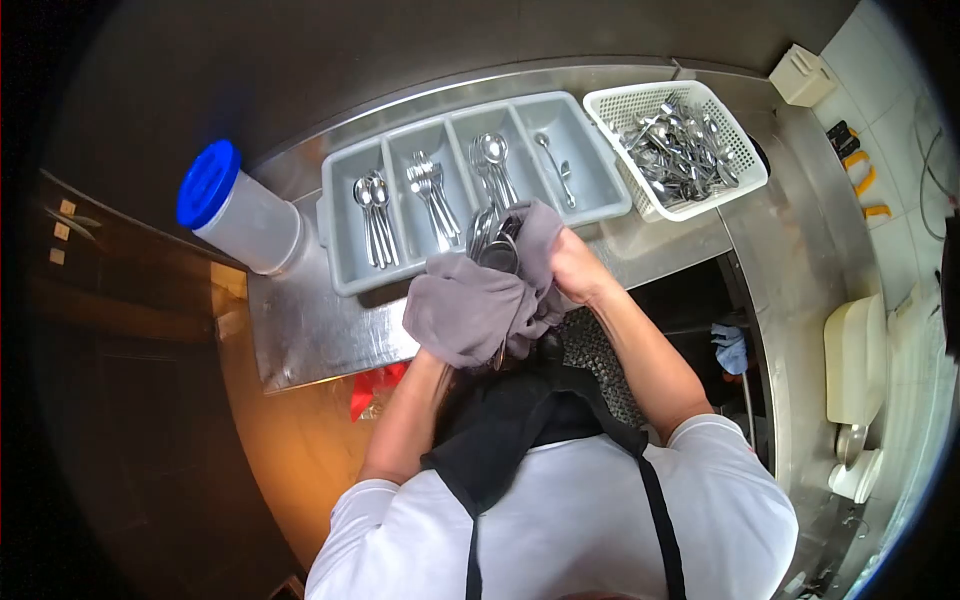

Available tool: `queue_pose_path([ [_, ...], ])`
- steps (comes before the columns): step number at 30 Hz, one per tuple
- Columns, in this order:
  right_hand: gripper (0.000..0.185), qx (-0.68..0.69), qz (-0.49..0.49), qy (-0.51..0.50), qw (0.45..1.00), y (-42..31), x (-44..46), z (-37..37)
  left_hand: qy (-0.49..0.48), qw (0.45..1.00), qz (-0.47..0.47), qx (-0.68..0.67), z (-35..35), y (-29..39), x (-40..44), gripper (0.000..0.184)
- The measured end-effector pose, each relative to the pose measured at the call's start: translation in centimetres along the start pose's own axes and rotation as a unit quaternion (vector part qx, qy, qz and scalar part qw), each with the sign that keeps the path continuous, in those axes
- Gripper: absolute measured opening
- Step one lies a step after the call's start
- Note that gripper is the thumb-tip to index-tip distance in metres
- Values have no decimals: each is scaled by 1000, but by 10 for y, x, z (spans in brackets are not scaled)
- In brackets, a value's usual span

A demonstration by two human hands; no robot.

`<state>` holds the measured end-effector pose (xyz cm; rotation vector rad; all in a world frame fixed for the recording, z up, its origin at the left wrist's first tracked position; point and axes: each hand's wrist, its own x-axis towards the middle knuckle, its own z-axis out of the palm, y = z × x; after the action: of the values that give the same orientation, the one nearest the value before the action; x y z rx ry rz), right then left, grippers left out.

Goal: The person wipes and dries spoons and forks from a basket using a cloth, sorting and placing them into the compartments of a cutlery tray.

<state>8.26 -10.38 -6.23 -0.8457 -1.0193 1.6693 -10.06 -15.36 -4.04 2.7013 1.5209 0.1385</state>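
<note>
A greyish-purple cloth [465, 305] is bunched around a bundle of spoons and forks [497, 250], held in front of the grey cutlery tray. The bundle's heads stick out at the top, and a handle end shows below. My right hand [575, 268] is closed on the cloth at the bundle's right side. My left hand [437, 360] is mostly hidden under the cloth's left part, which it holds against the cutlery; its fingers do not show. The grey tray [342, 275] has spoons [372, 215], forks [432, 200], more spoons [493, 160] and a few small pieces [555, 165] in separate compartments.
A white perforated basket [655, 205] heaped with mixed cutlery [685, 155] stands right of the tray. A clear container with a blue lid [208, 185] is on the left of the steel counter [330, 340]. A blue cloth [730, 348] hangs at the lower right.
</note>
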Motion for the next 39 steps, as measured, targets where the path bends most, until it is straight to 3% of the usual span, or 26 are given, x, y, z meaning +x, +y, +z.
queue_pose_path([
  [2,23,-118,-129,-49,983,3,-3,7,25,999,-5,-31,9,-4,-5,12],
  [6,10,-211,-142,154,955,1,22,-6,76,957,-55,-275,33,-12,-28,13],
  [8,15,-275,-178,215,920,-6,37,-10,98,962,-75,-244,59,-10,-43,14],
  [9,21,-116,-37,216,969,-3,30,0,109,968,-84,-209,75,-11,-49,15],
  [12,24,-408,58,111,905,27,18,37,132,983,-94,-88,114,-28,-64,17],
  [13,25,-350,-69,64,932,48,13,52,135,985,-94,-56,121,-35,-68,18],
  [14,27,-281,-193,17,940,66,11,64,142,979,-105,-106,107,-38,-72,18],
  [15,29,-349,-221,1,911,70,23,62,147,969,-114,-163,92,-41,-76,17],
  [17,27,-166,56,29,984,61,51,69,154,941,-137,-267,68,-43,-86,17],
  [18,26,-69,196,42,977,56,59,74,158,926,-147,-309,59,-44,-92,17],
  [19,23,33,193,-23,980,47,62,78,162,913,-153,-342,53,-45,-97,17],
  [20,24,37,212,-63,975,49,64,76,164,904,-159,-360,49,-48,-102,16],
  [23,32,-49,141,-128,981,51,46,90,172,883,-172,-401,45,-53,-112,16],
  [26,26,-23,35,-173,984,45,48,102,172,876,-174,-415,46,-55,-114,15],
  [28,25,-161,12,-219,962,21,49,109,169,877,-171,-416,46,-53,-115,15],
  [30,21,-371,-141,-165,903,32,56,106,165,883,-168,-406,47,-49,-114,15],
  [32,16,-378,-275,-74,881,16,65,109,155,895,-160,-387,48,-49,-116,15],
  [33,13,-365,-294,4,883,19,84,90,148,905,-154,-369,49,-47,-118,15],
  [34,17,-266,-158,92,946,3,89,90,143,913,-147,-353,50,-46,-119,15],
  [36,22,-288,-187,126,931,2,97,75,134,936,-125,-301,55,-45,-122,15],
  [39,26,-289,-135,187,929,16,77,96,138,955,-103,-243,68,-42,-120,15],
])
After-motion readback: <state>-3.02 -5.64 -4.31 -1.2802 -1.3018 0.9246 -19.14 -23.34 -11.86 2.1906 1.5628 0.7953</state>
